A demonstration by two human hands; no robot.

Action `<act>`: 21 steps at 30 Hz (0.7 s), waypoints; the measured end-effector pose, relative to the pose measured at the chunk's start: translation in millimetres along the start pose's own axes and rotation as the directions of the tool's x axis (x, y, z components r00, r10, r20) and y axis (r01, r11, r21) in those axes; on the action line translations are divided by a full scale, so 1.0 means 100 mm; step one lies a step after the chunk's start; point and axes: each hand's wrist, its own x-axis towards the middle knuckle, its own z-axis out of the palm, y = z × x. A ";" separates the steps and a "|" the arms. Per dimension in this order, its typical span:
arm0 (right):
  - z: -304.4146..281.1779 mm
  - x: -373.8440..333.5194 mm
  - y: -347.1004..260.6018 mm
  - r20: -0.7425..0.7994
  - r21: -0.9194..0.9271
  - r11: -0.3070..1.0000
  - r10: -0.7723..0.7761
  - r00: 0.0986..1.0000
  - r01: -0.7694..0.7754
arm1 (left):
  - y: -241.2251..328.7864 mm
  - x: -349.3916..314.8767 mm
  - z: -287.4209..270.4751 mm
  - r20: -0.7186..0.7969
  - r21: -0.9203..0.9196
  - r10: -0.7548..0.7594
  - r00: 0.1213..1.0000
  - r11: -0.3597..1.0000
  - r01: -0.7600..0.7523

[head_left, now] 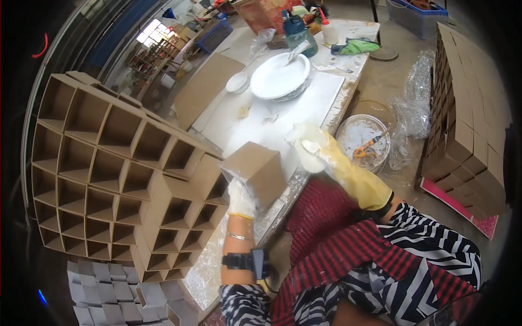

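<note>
Bright daylight, glare on white table (pixel 304 103), soft shadows, fisheye bending, dark rim

A cardboard grid (pixel 125 174) fills the frame's left; a cardboard cube (pixel 255 171) sits centre on the worktop (pixel 326 92), a bowl (pixel 280 76) above it, a bucket (pixel 363 142) to the right.

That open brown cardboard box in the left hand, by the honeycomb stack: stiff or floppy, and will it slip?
The cardboard box probably feels light: it looks thin-walled and hollow. Its walls hold square in the left hand, so likely fairly stiff, though a hard squeeze might dent it. White paste on its edge and on the glove could make it slippery.
</note>
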 end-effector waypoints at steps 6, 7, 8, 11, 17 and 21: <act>0.47 0.02 -0.13 0.115 -0.672 0.636 -0.416 0.902 0.379 | -0.36 0.21 0.01 0.396 0.870 0.623 0.675 -0.018 -0.493; 0.49 0.06 -0.15 0.285 -0.811 0.346 -0.470 0.835 0.472 | -0.35 0.25 0.06 0.388 0.873 0.629 0.674 -0.017 -0.487; 0.45 0.06 -0.01 0.144 -0.860 0.369 -0.488 0.861 0.353 | -0.30 0.25 0.16 0.265 0.473 0.574 0.775 0.623 -0.623; 0.72 0.17 -0.08 0.578 -0.786 -0.131 -0.501 0.644 0.604 | 0.05 -0.14 0.70 0.182 -0.573 0.326 0.928 0.802 -0.169; 0.81 0.43 -0.17 0.647 -0.728 -0.244 -0.556 0.522 0.641 | 0.08 -0.33 0.73 0.070 -0.650 0.296 0.952 0.738 -0.182; 0.90 0.42 -0.25 0.345 -0.848 0.119 -0.616 0.708 0.517 | 0.18 -0.36 0.89 -0.058 -0.673 0.208 0.976 0.714 -0.192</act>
